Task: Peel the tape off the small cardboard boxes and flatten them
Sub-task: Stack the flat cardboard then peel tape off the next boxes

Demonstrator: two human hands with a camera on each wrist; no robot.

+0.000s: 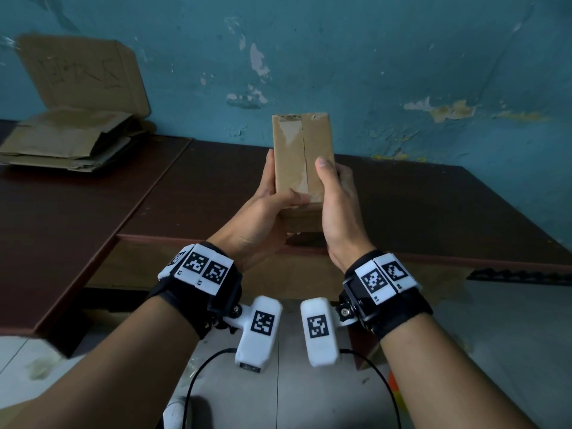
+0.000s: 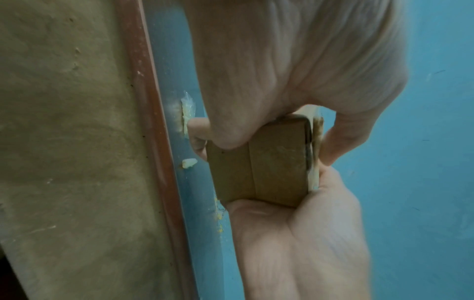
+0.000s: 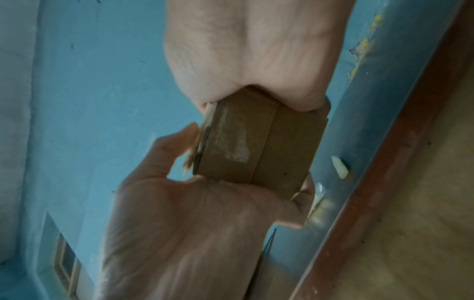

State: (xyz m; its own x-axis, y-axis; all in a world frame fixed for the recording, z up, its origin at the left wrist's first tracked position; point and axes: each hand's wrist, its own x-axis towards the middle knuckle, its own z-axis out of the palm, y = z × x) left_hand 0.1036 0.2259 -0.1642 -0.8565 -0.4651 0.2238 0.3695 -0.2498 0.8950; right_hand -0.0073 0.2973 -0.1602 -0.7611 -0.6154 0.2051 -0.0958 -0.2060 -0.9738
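Both my hands hold a small brown cardboard box (image 1: 301, 150) upright above the front edge of the table. A strip of clear tape (image 1: 291, 150) runs down the box's face, left of the centre seam. My left hand (image 1: 269, 205) grips the lower left side, its thumb lying across the bottom of the taped face. My right hand (image 1: 337, 205) grips the right side, thumb pointing up along the face. In the left wrist view the box (image 2: 261, 168) sits between the left hand (image 2: 282, 71) and the right hand (image 2: 295, 233). The right wrist view shows the box's end (image 3: 256, 146) with tape residue (image 3: 231, 142).
A pile of flattened cardboard (image 1: 62, 144) lies at the back left, with a cardboard sheet (image 1: 83, 72) leaning on the blue wall (image 1: 402, 57). The dark brown table (image 1: 433, 212) adjoins a second tabletop (image 1: 77, 218) on the left. Tiled floor and cables lie below.
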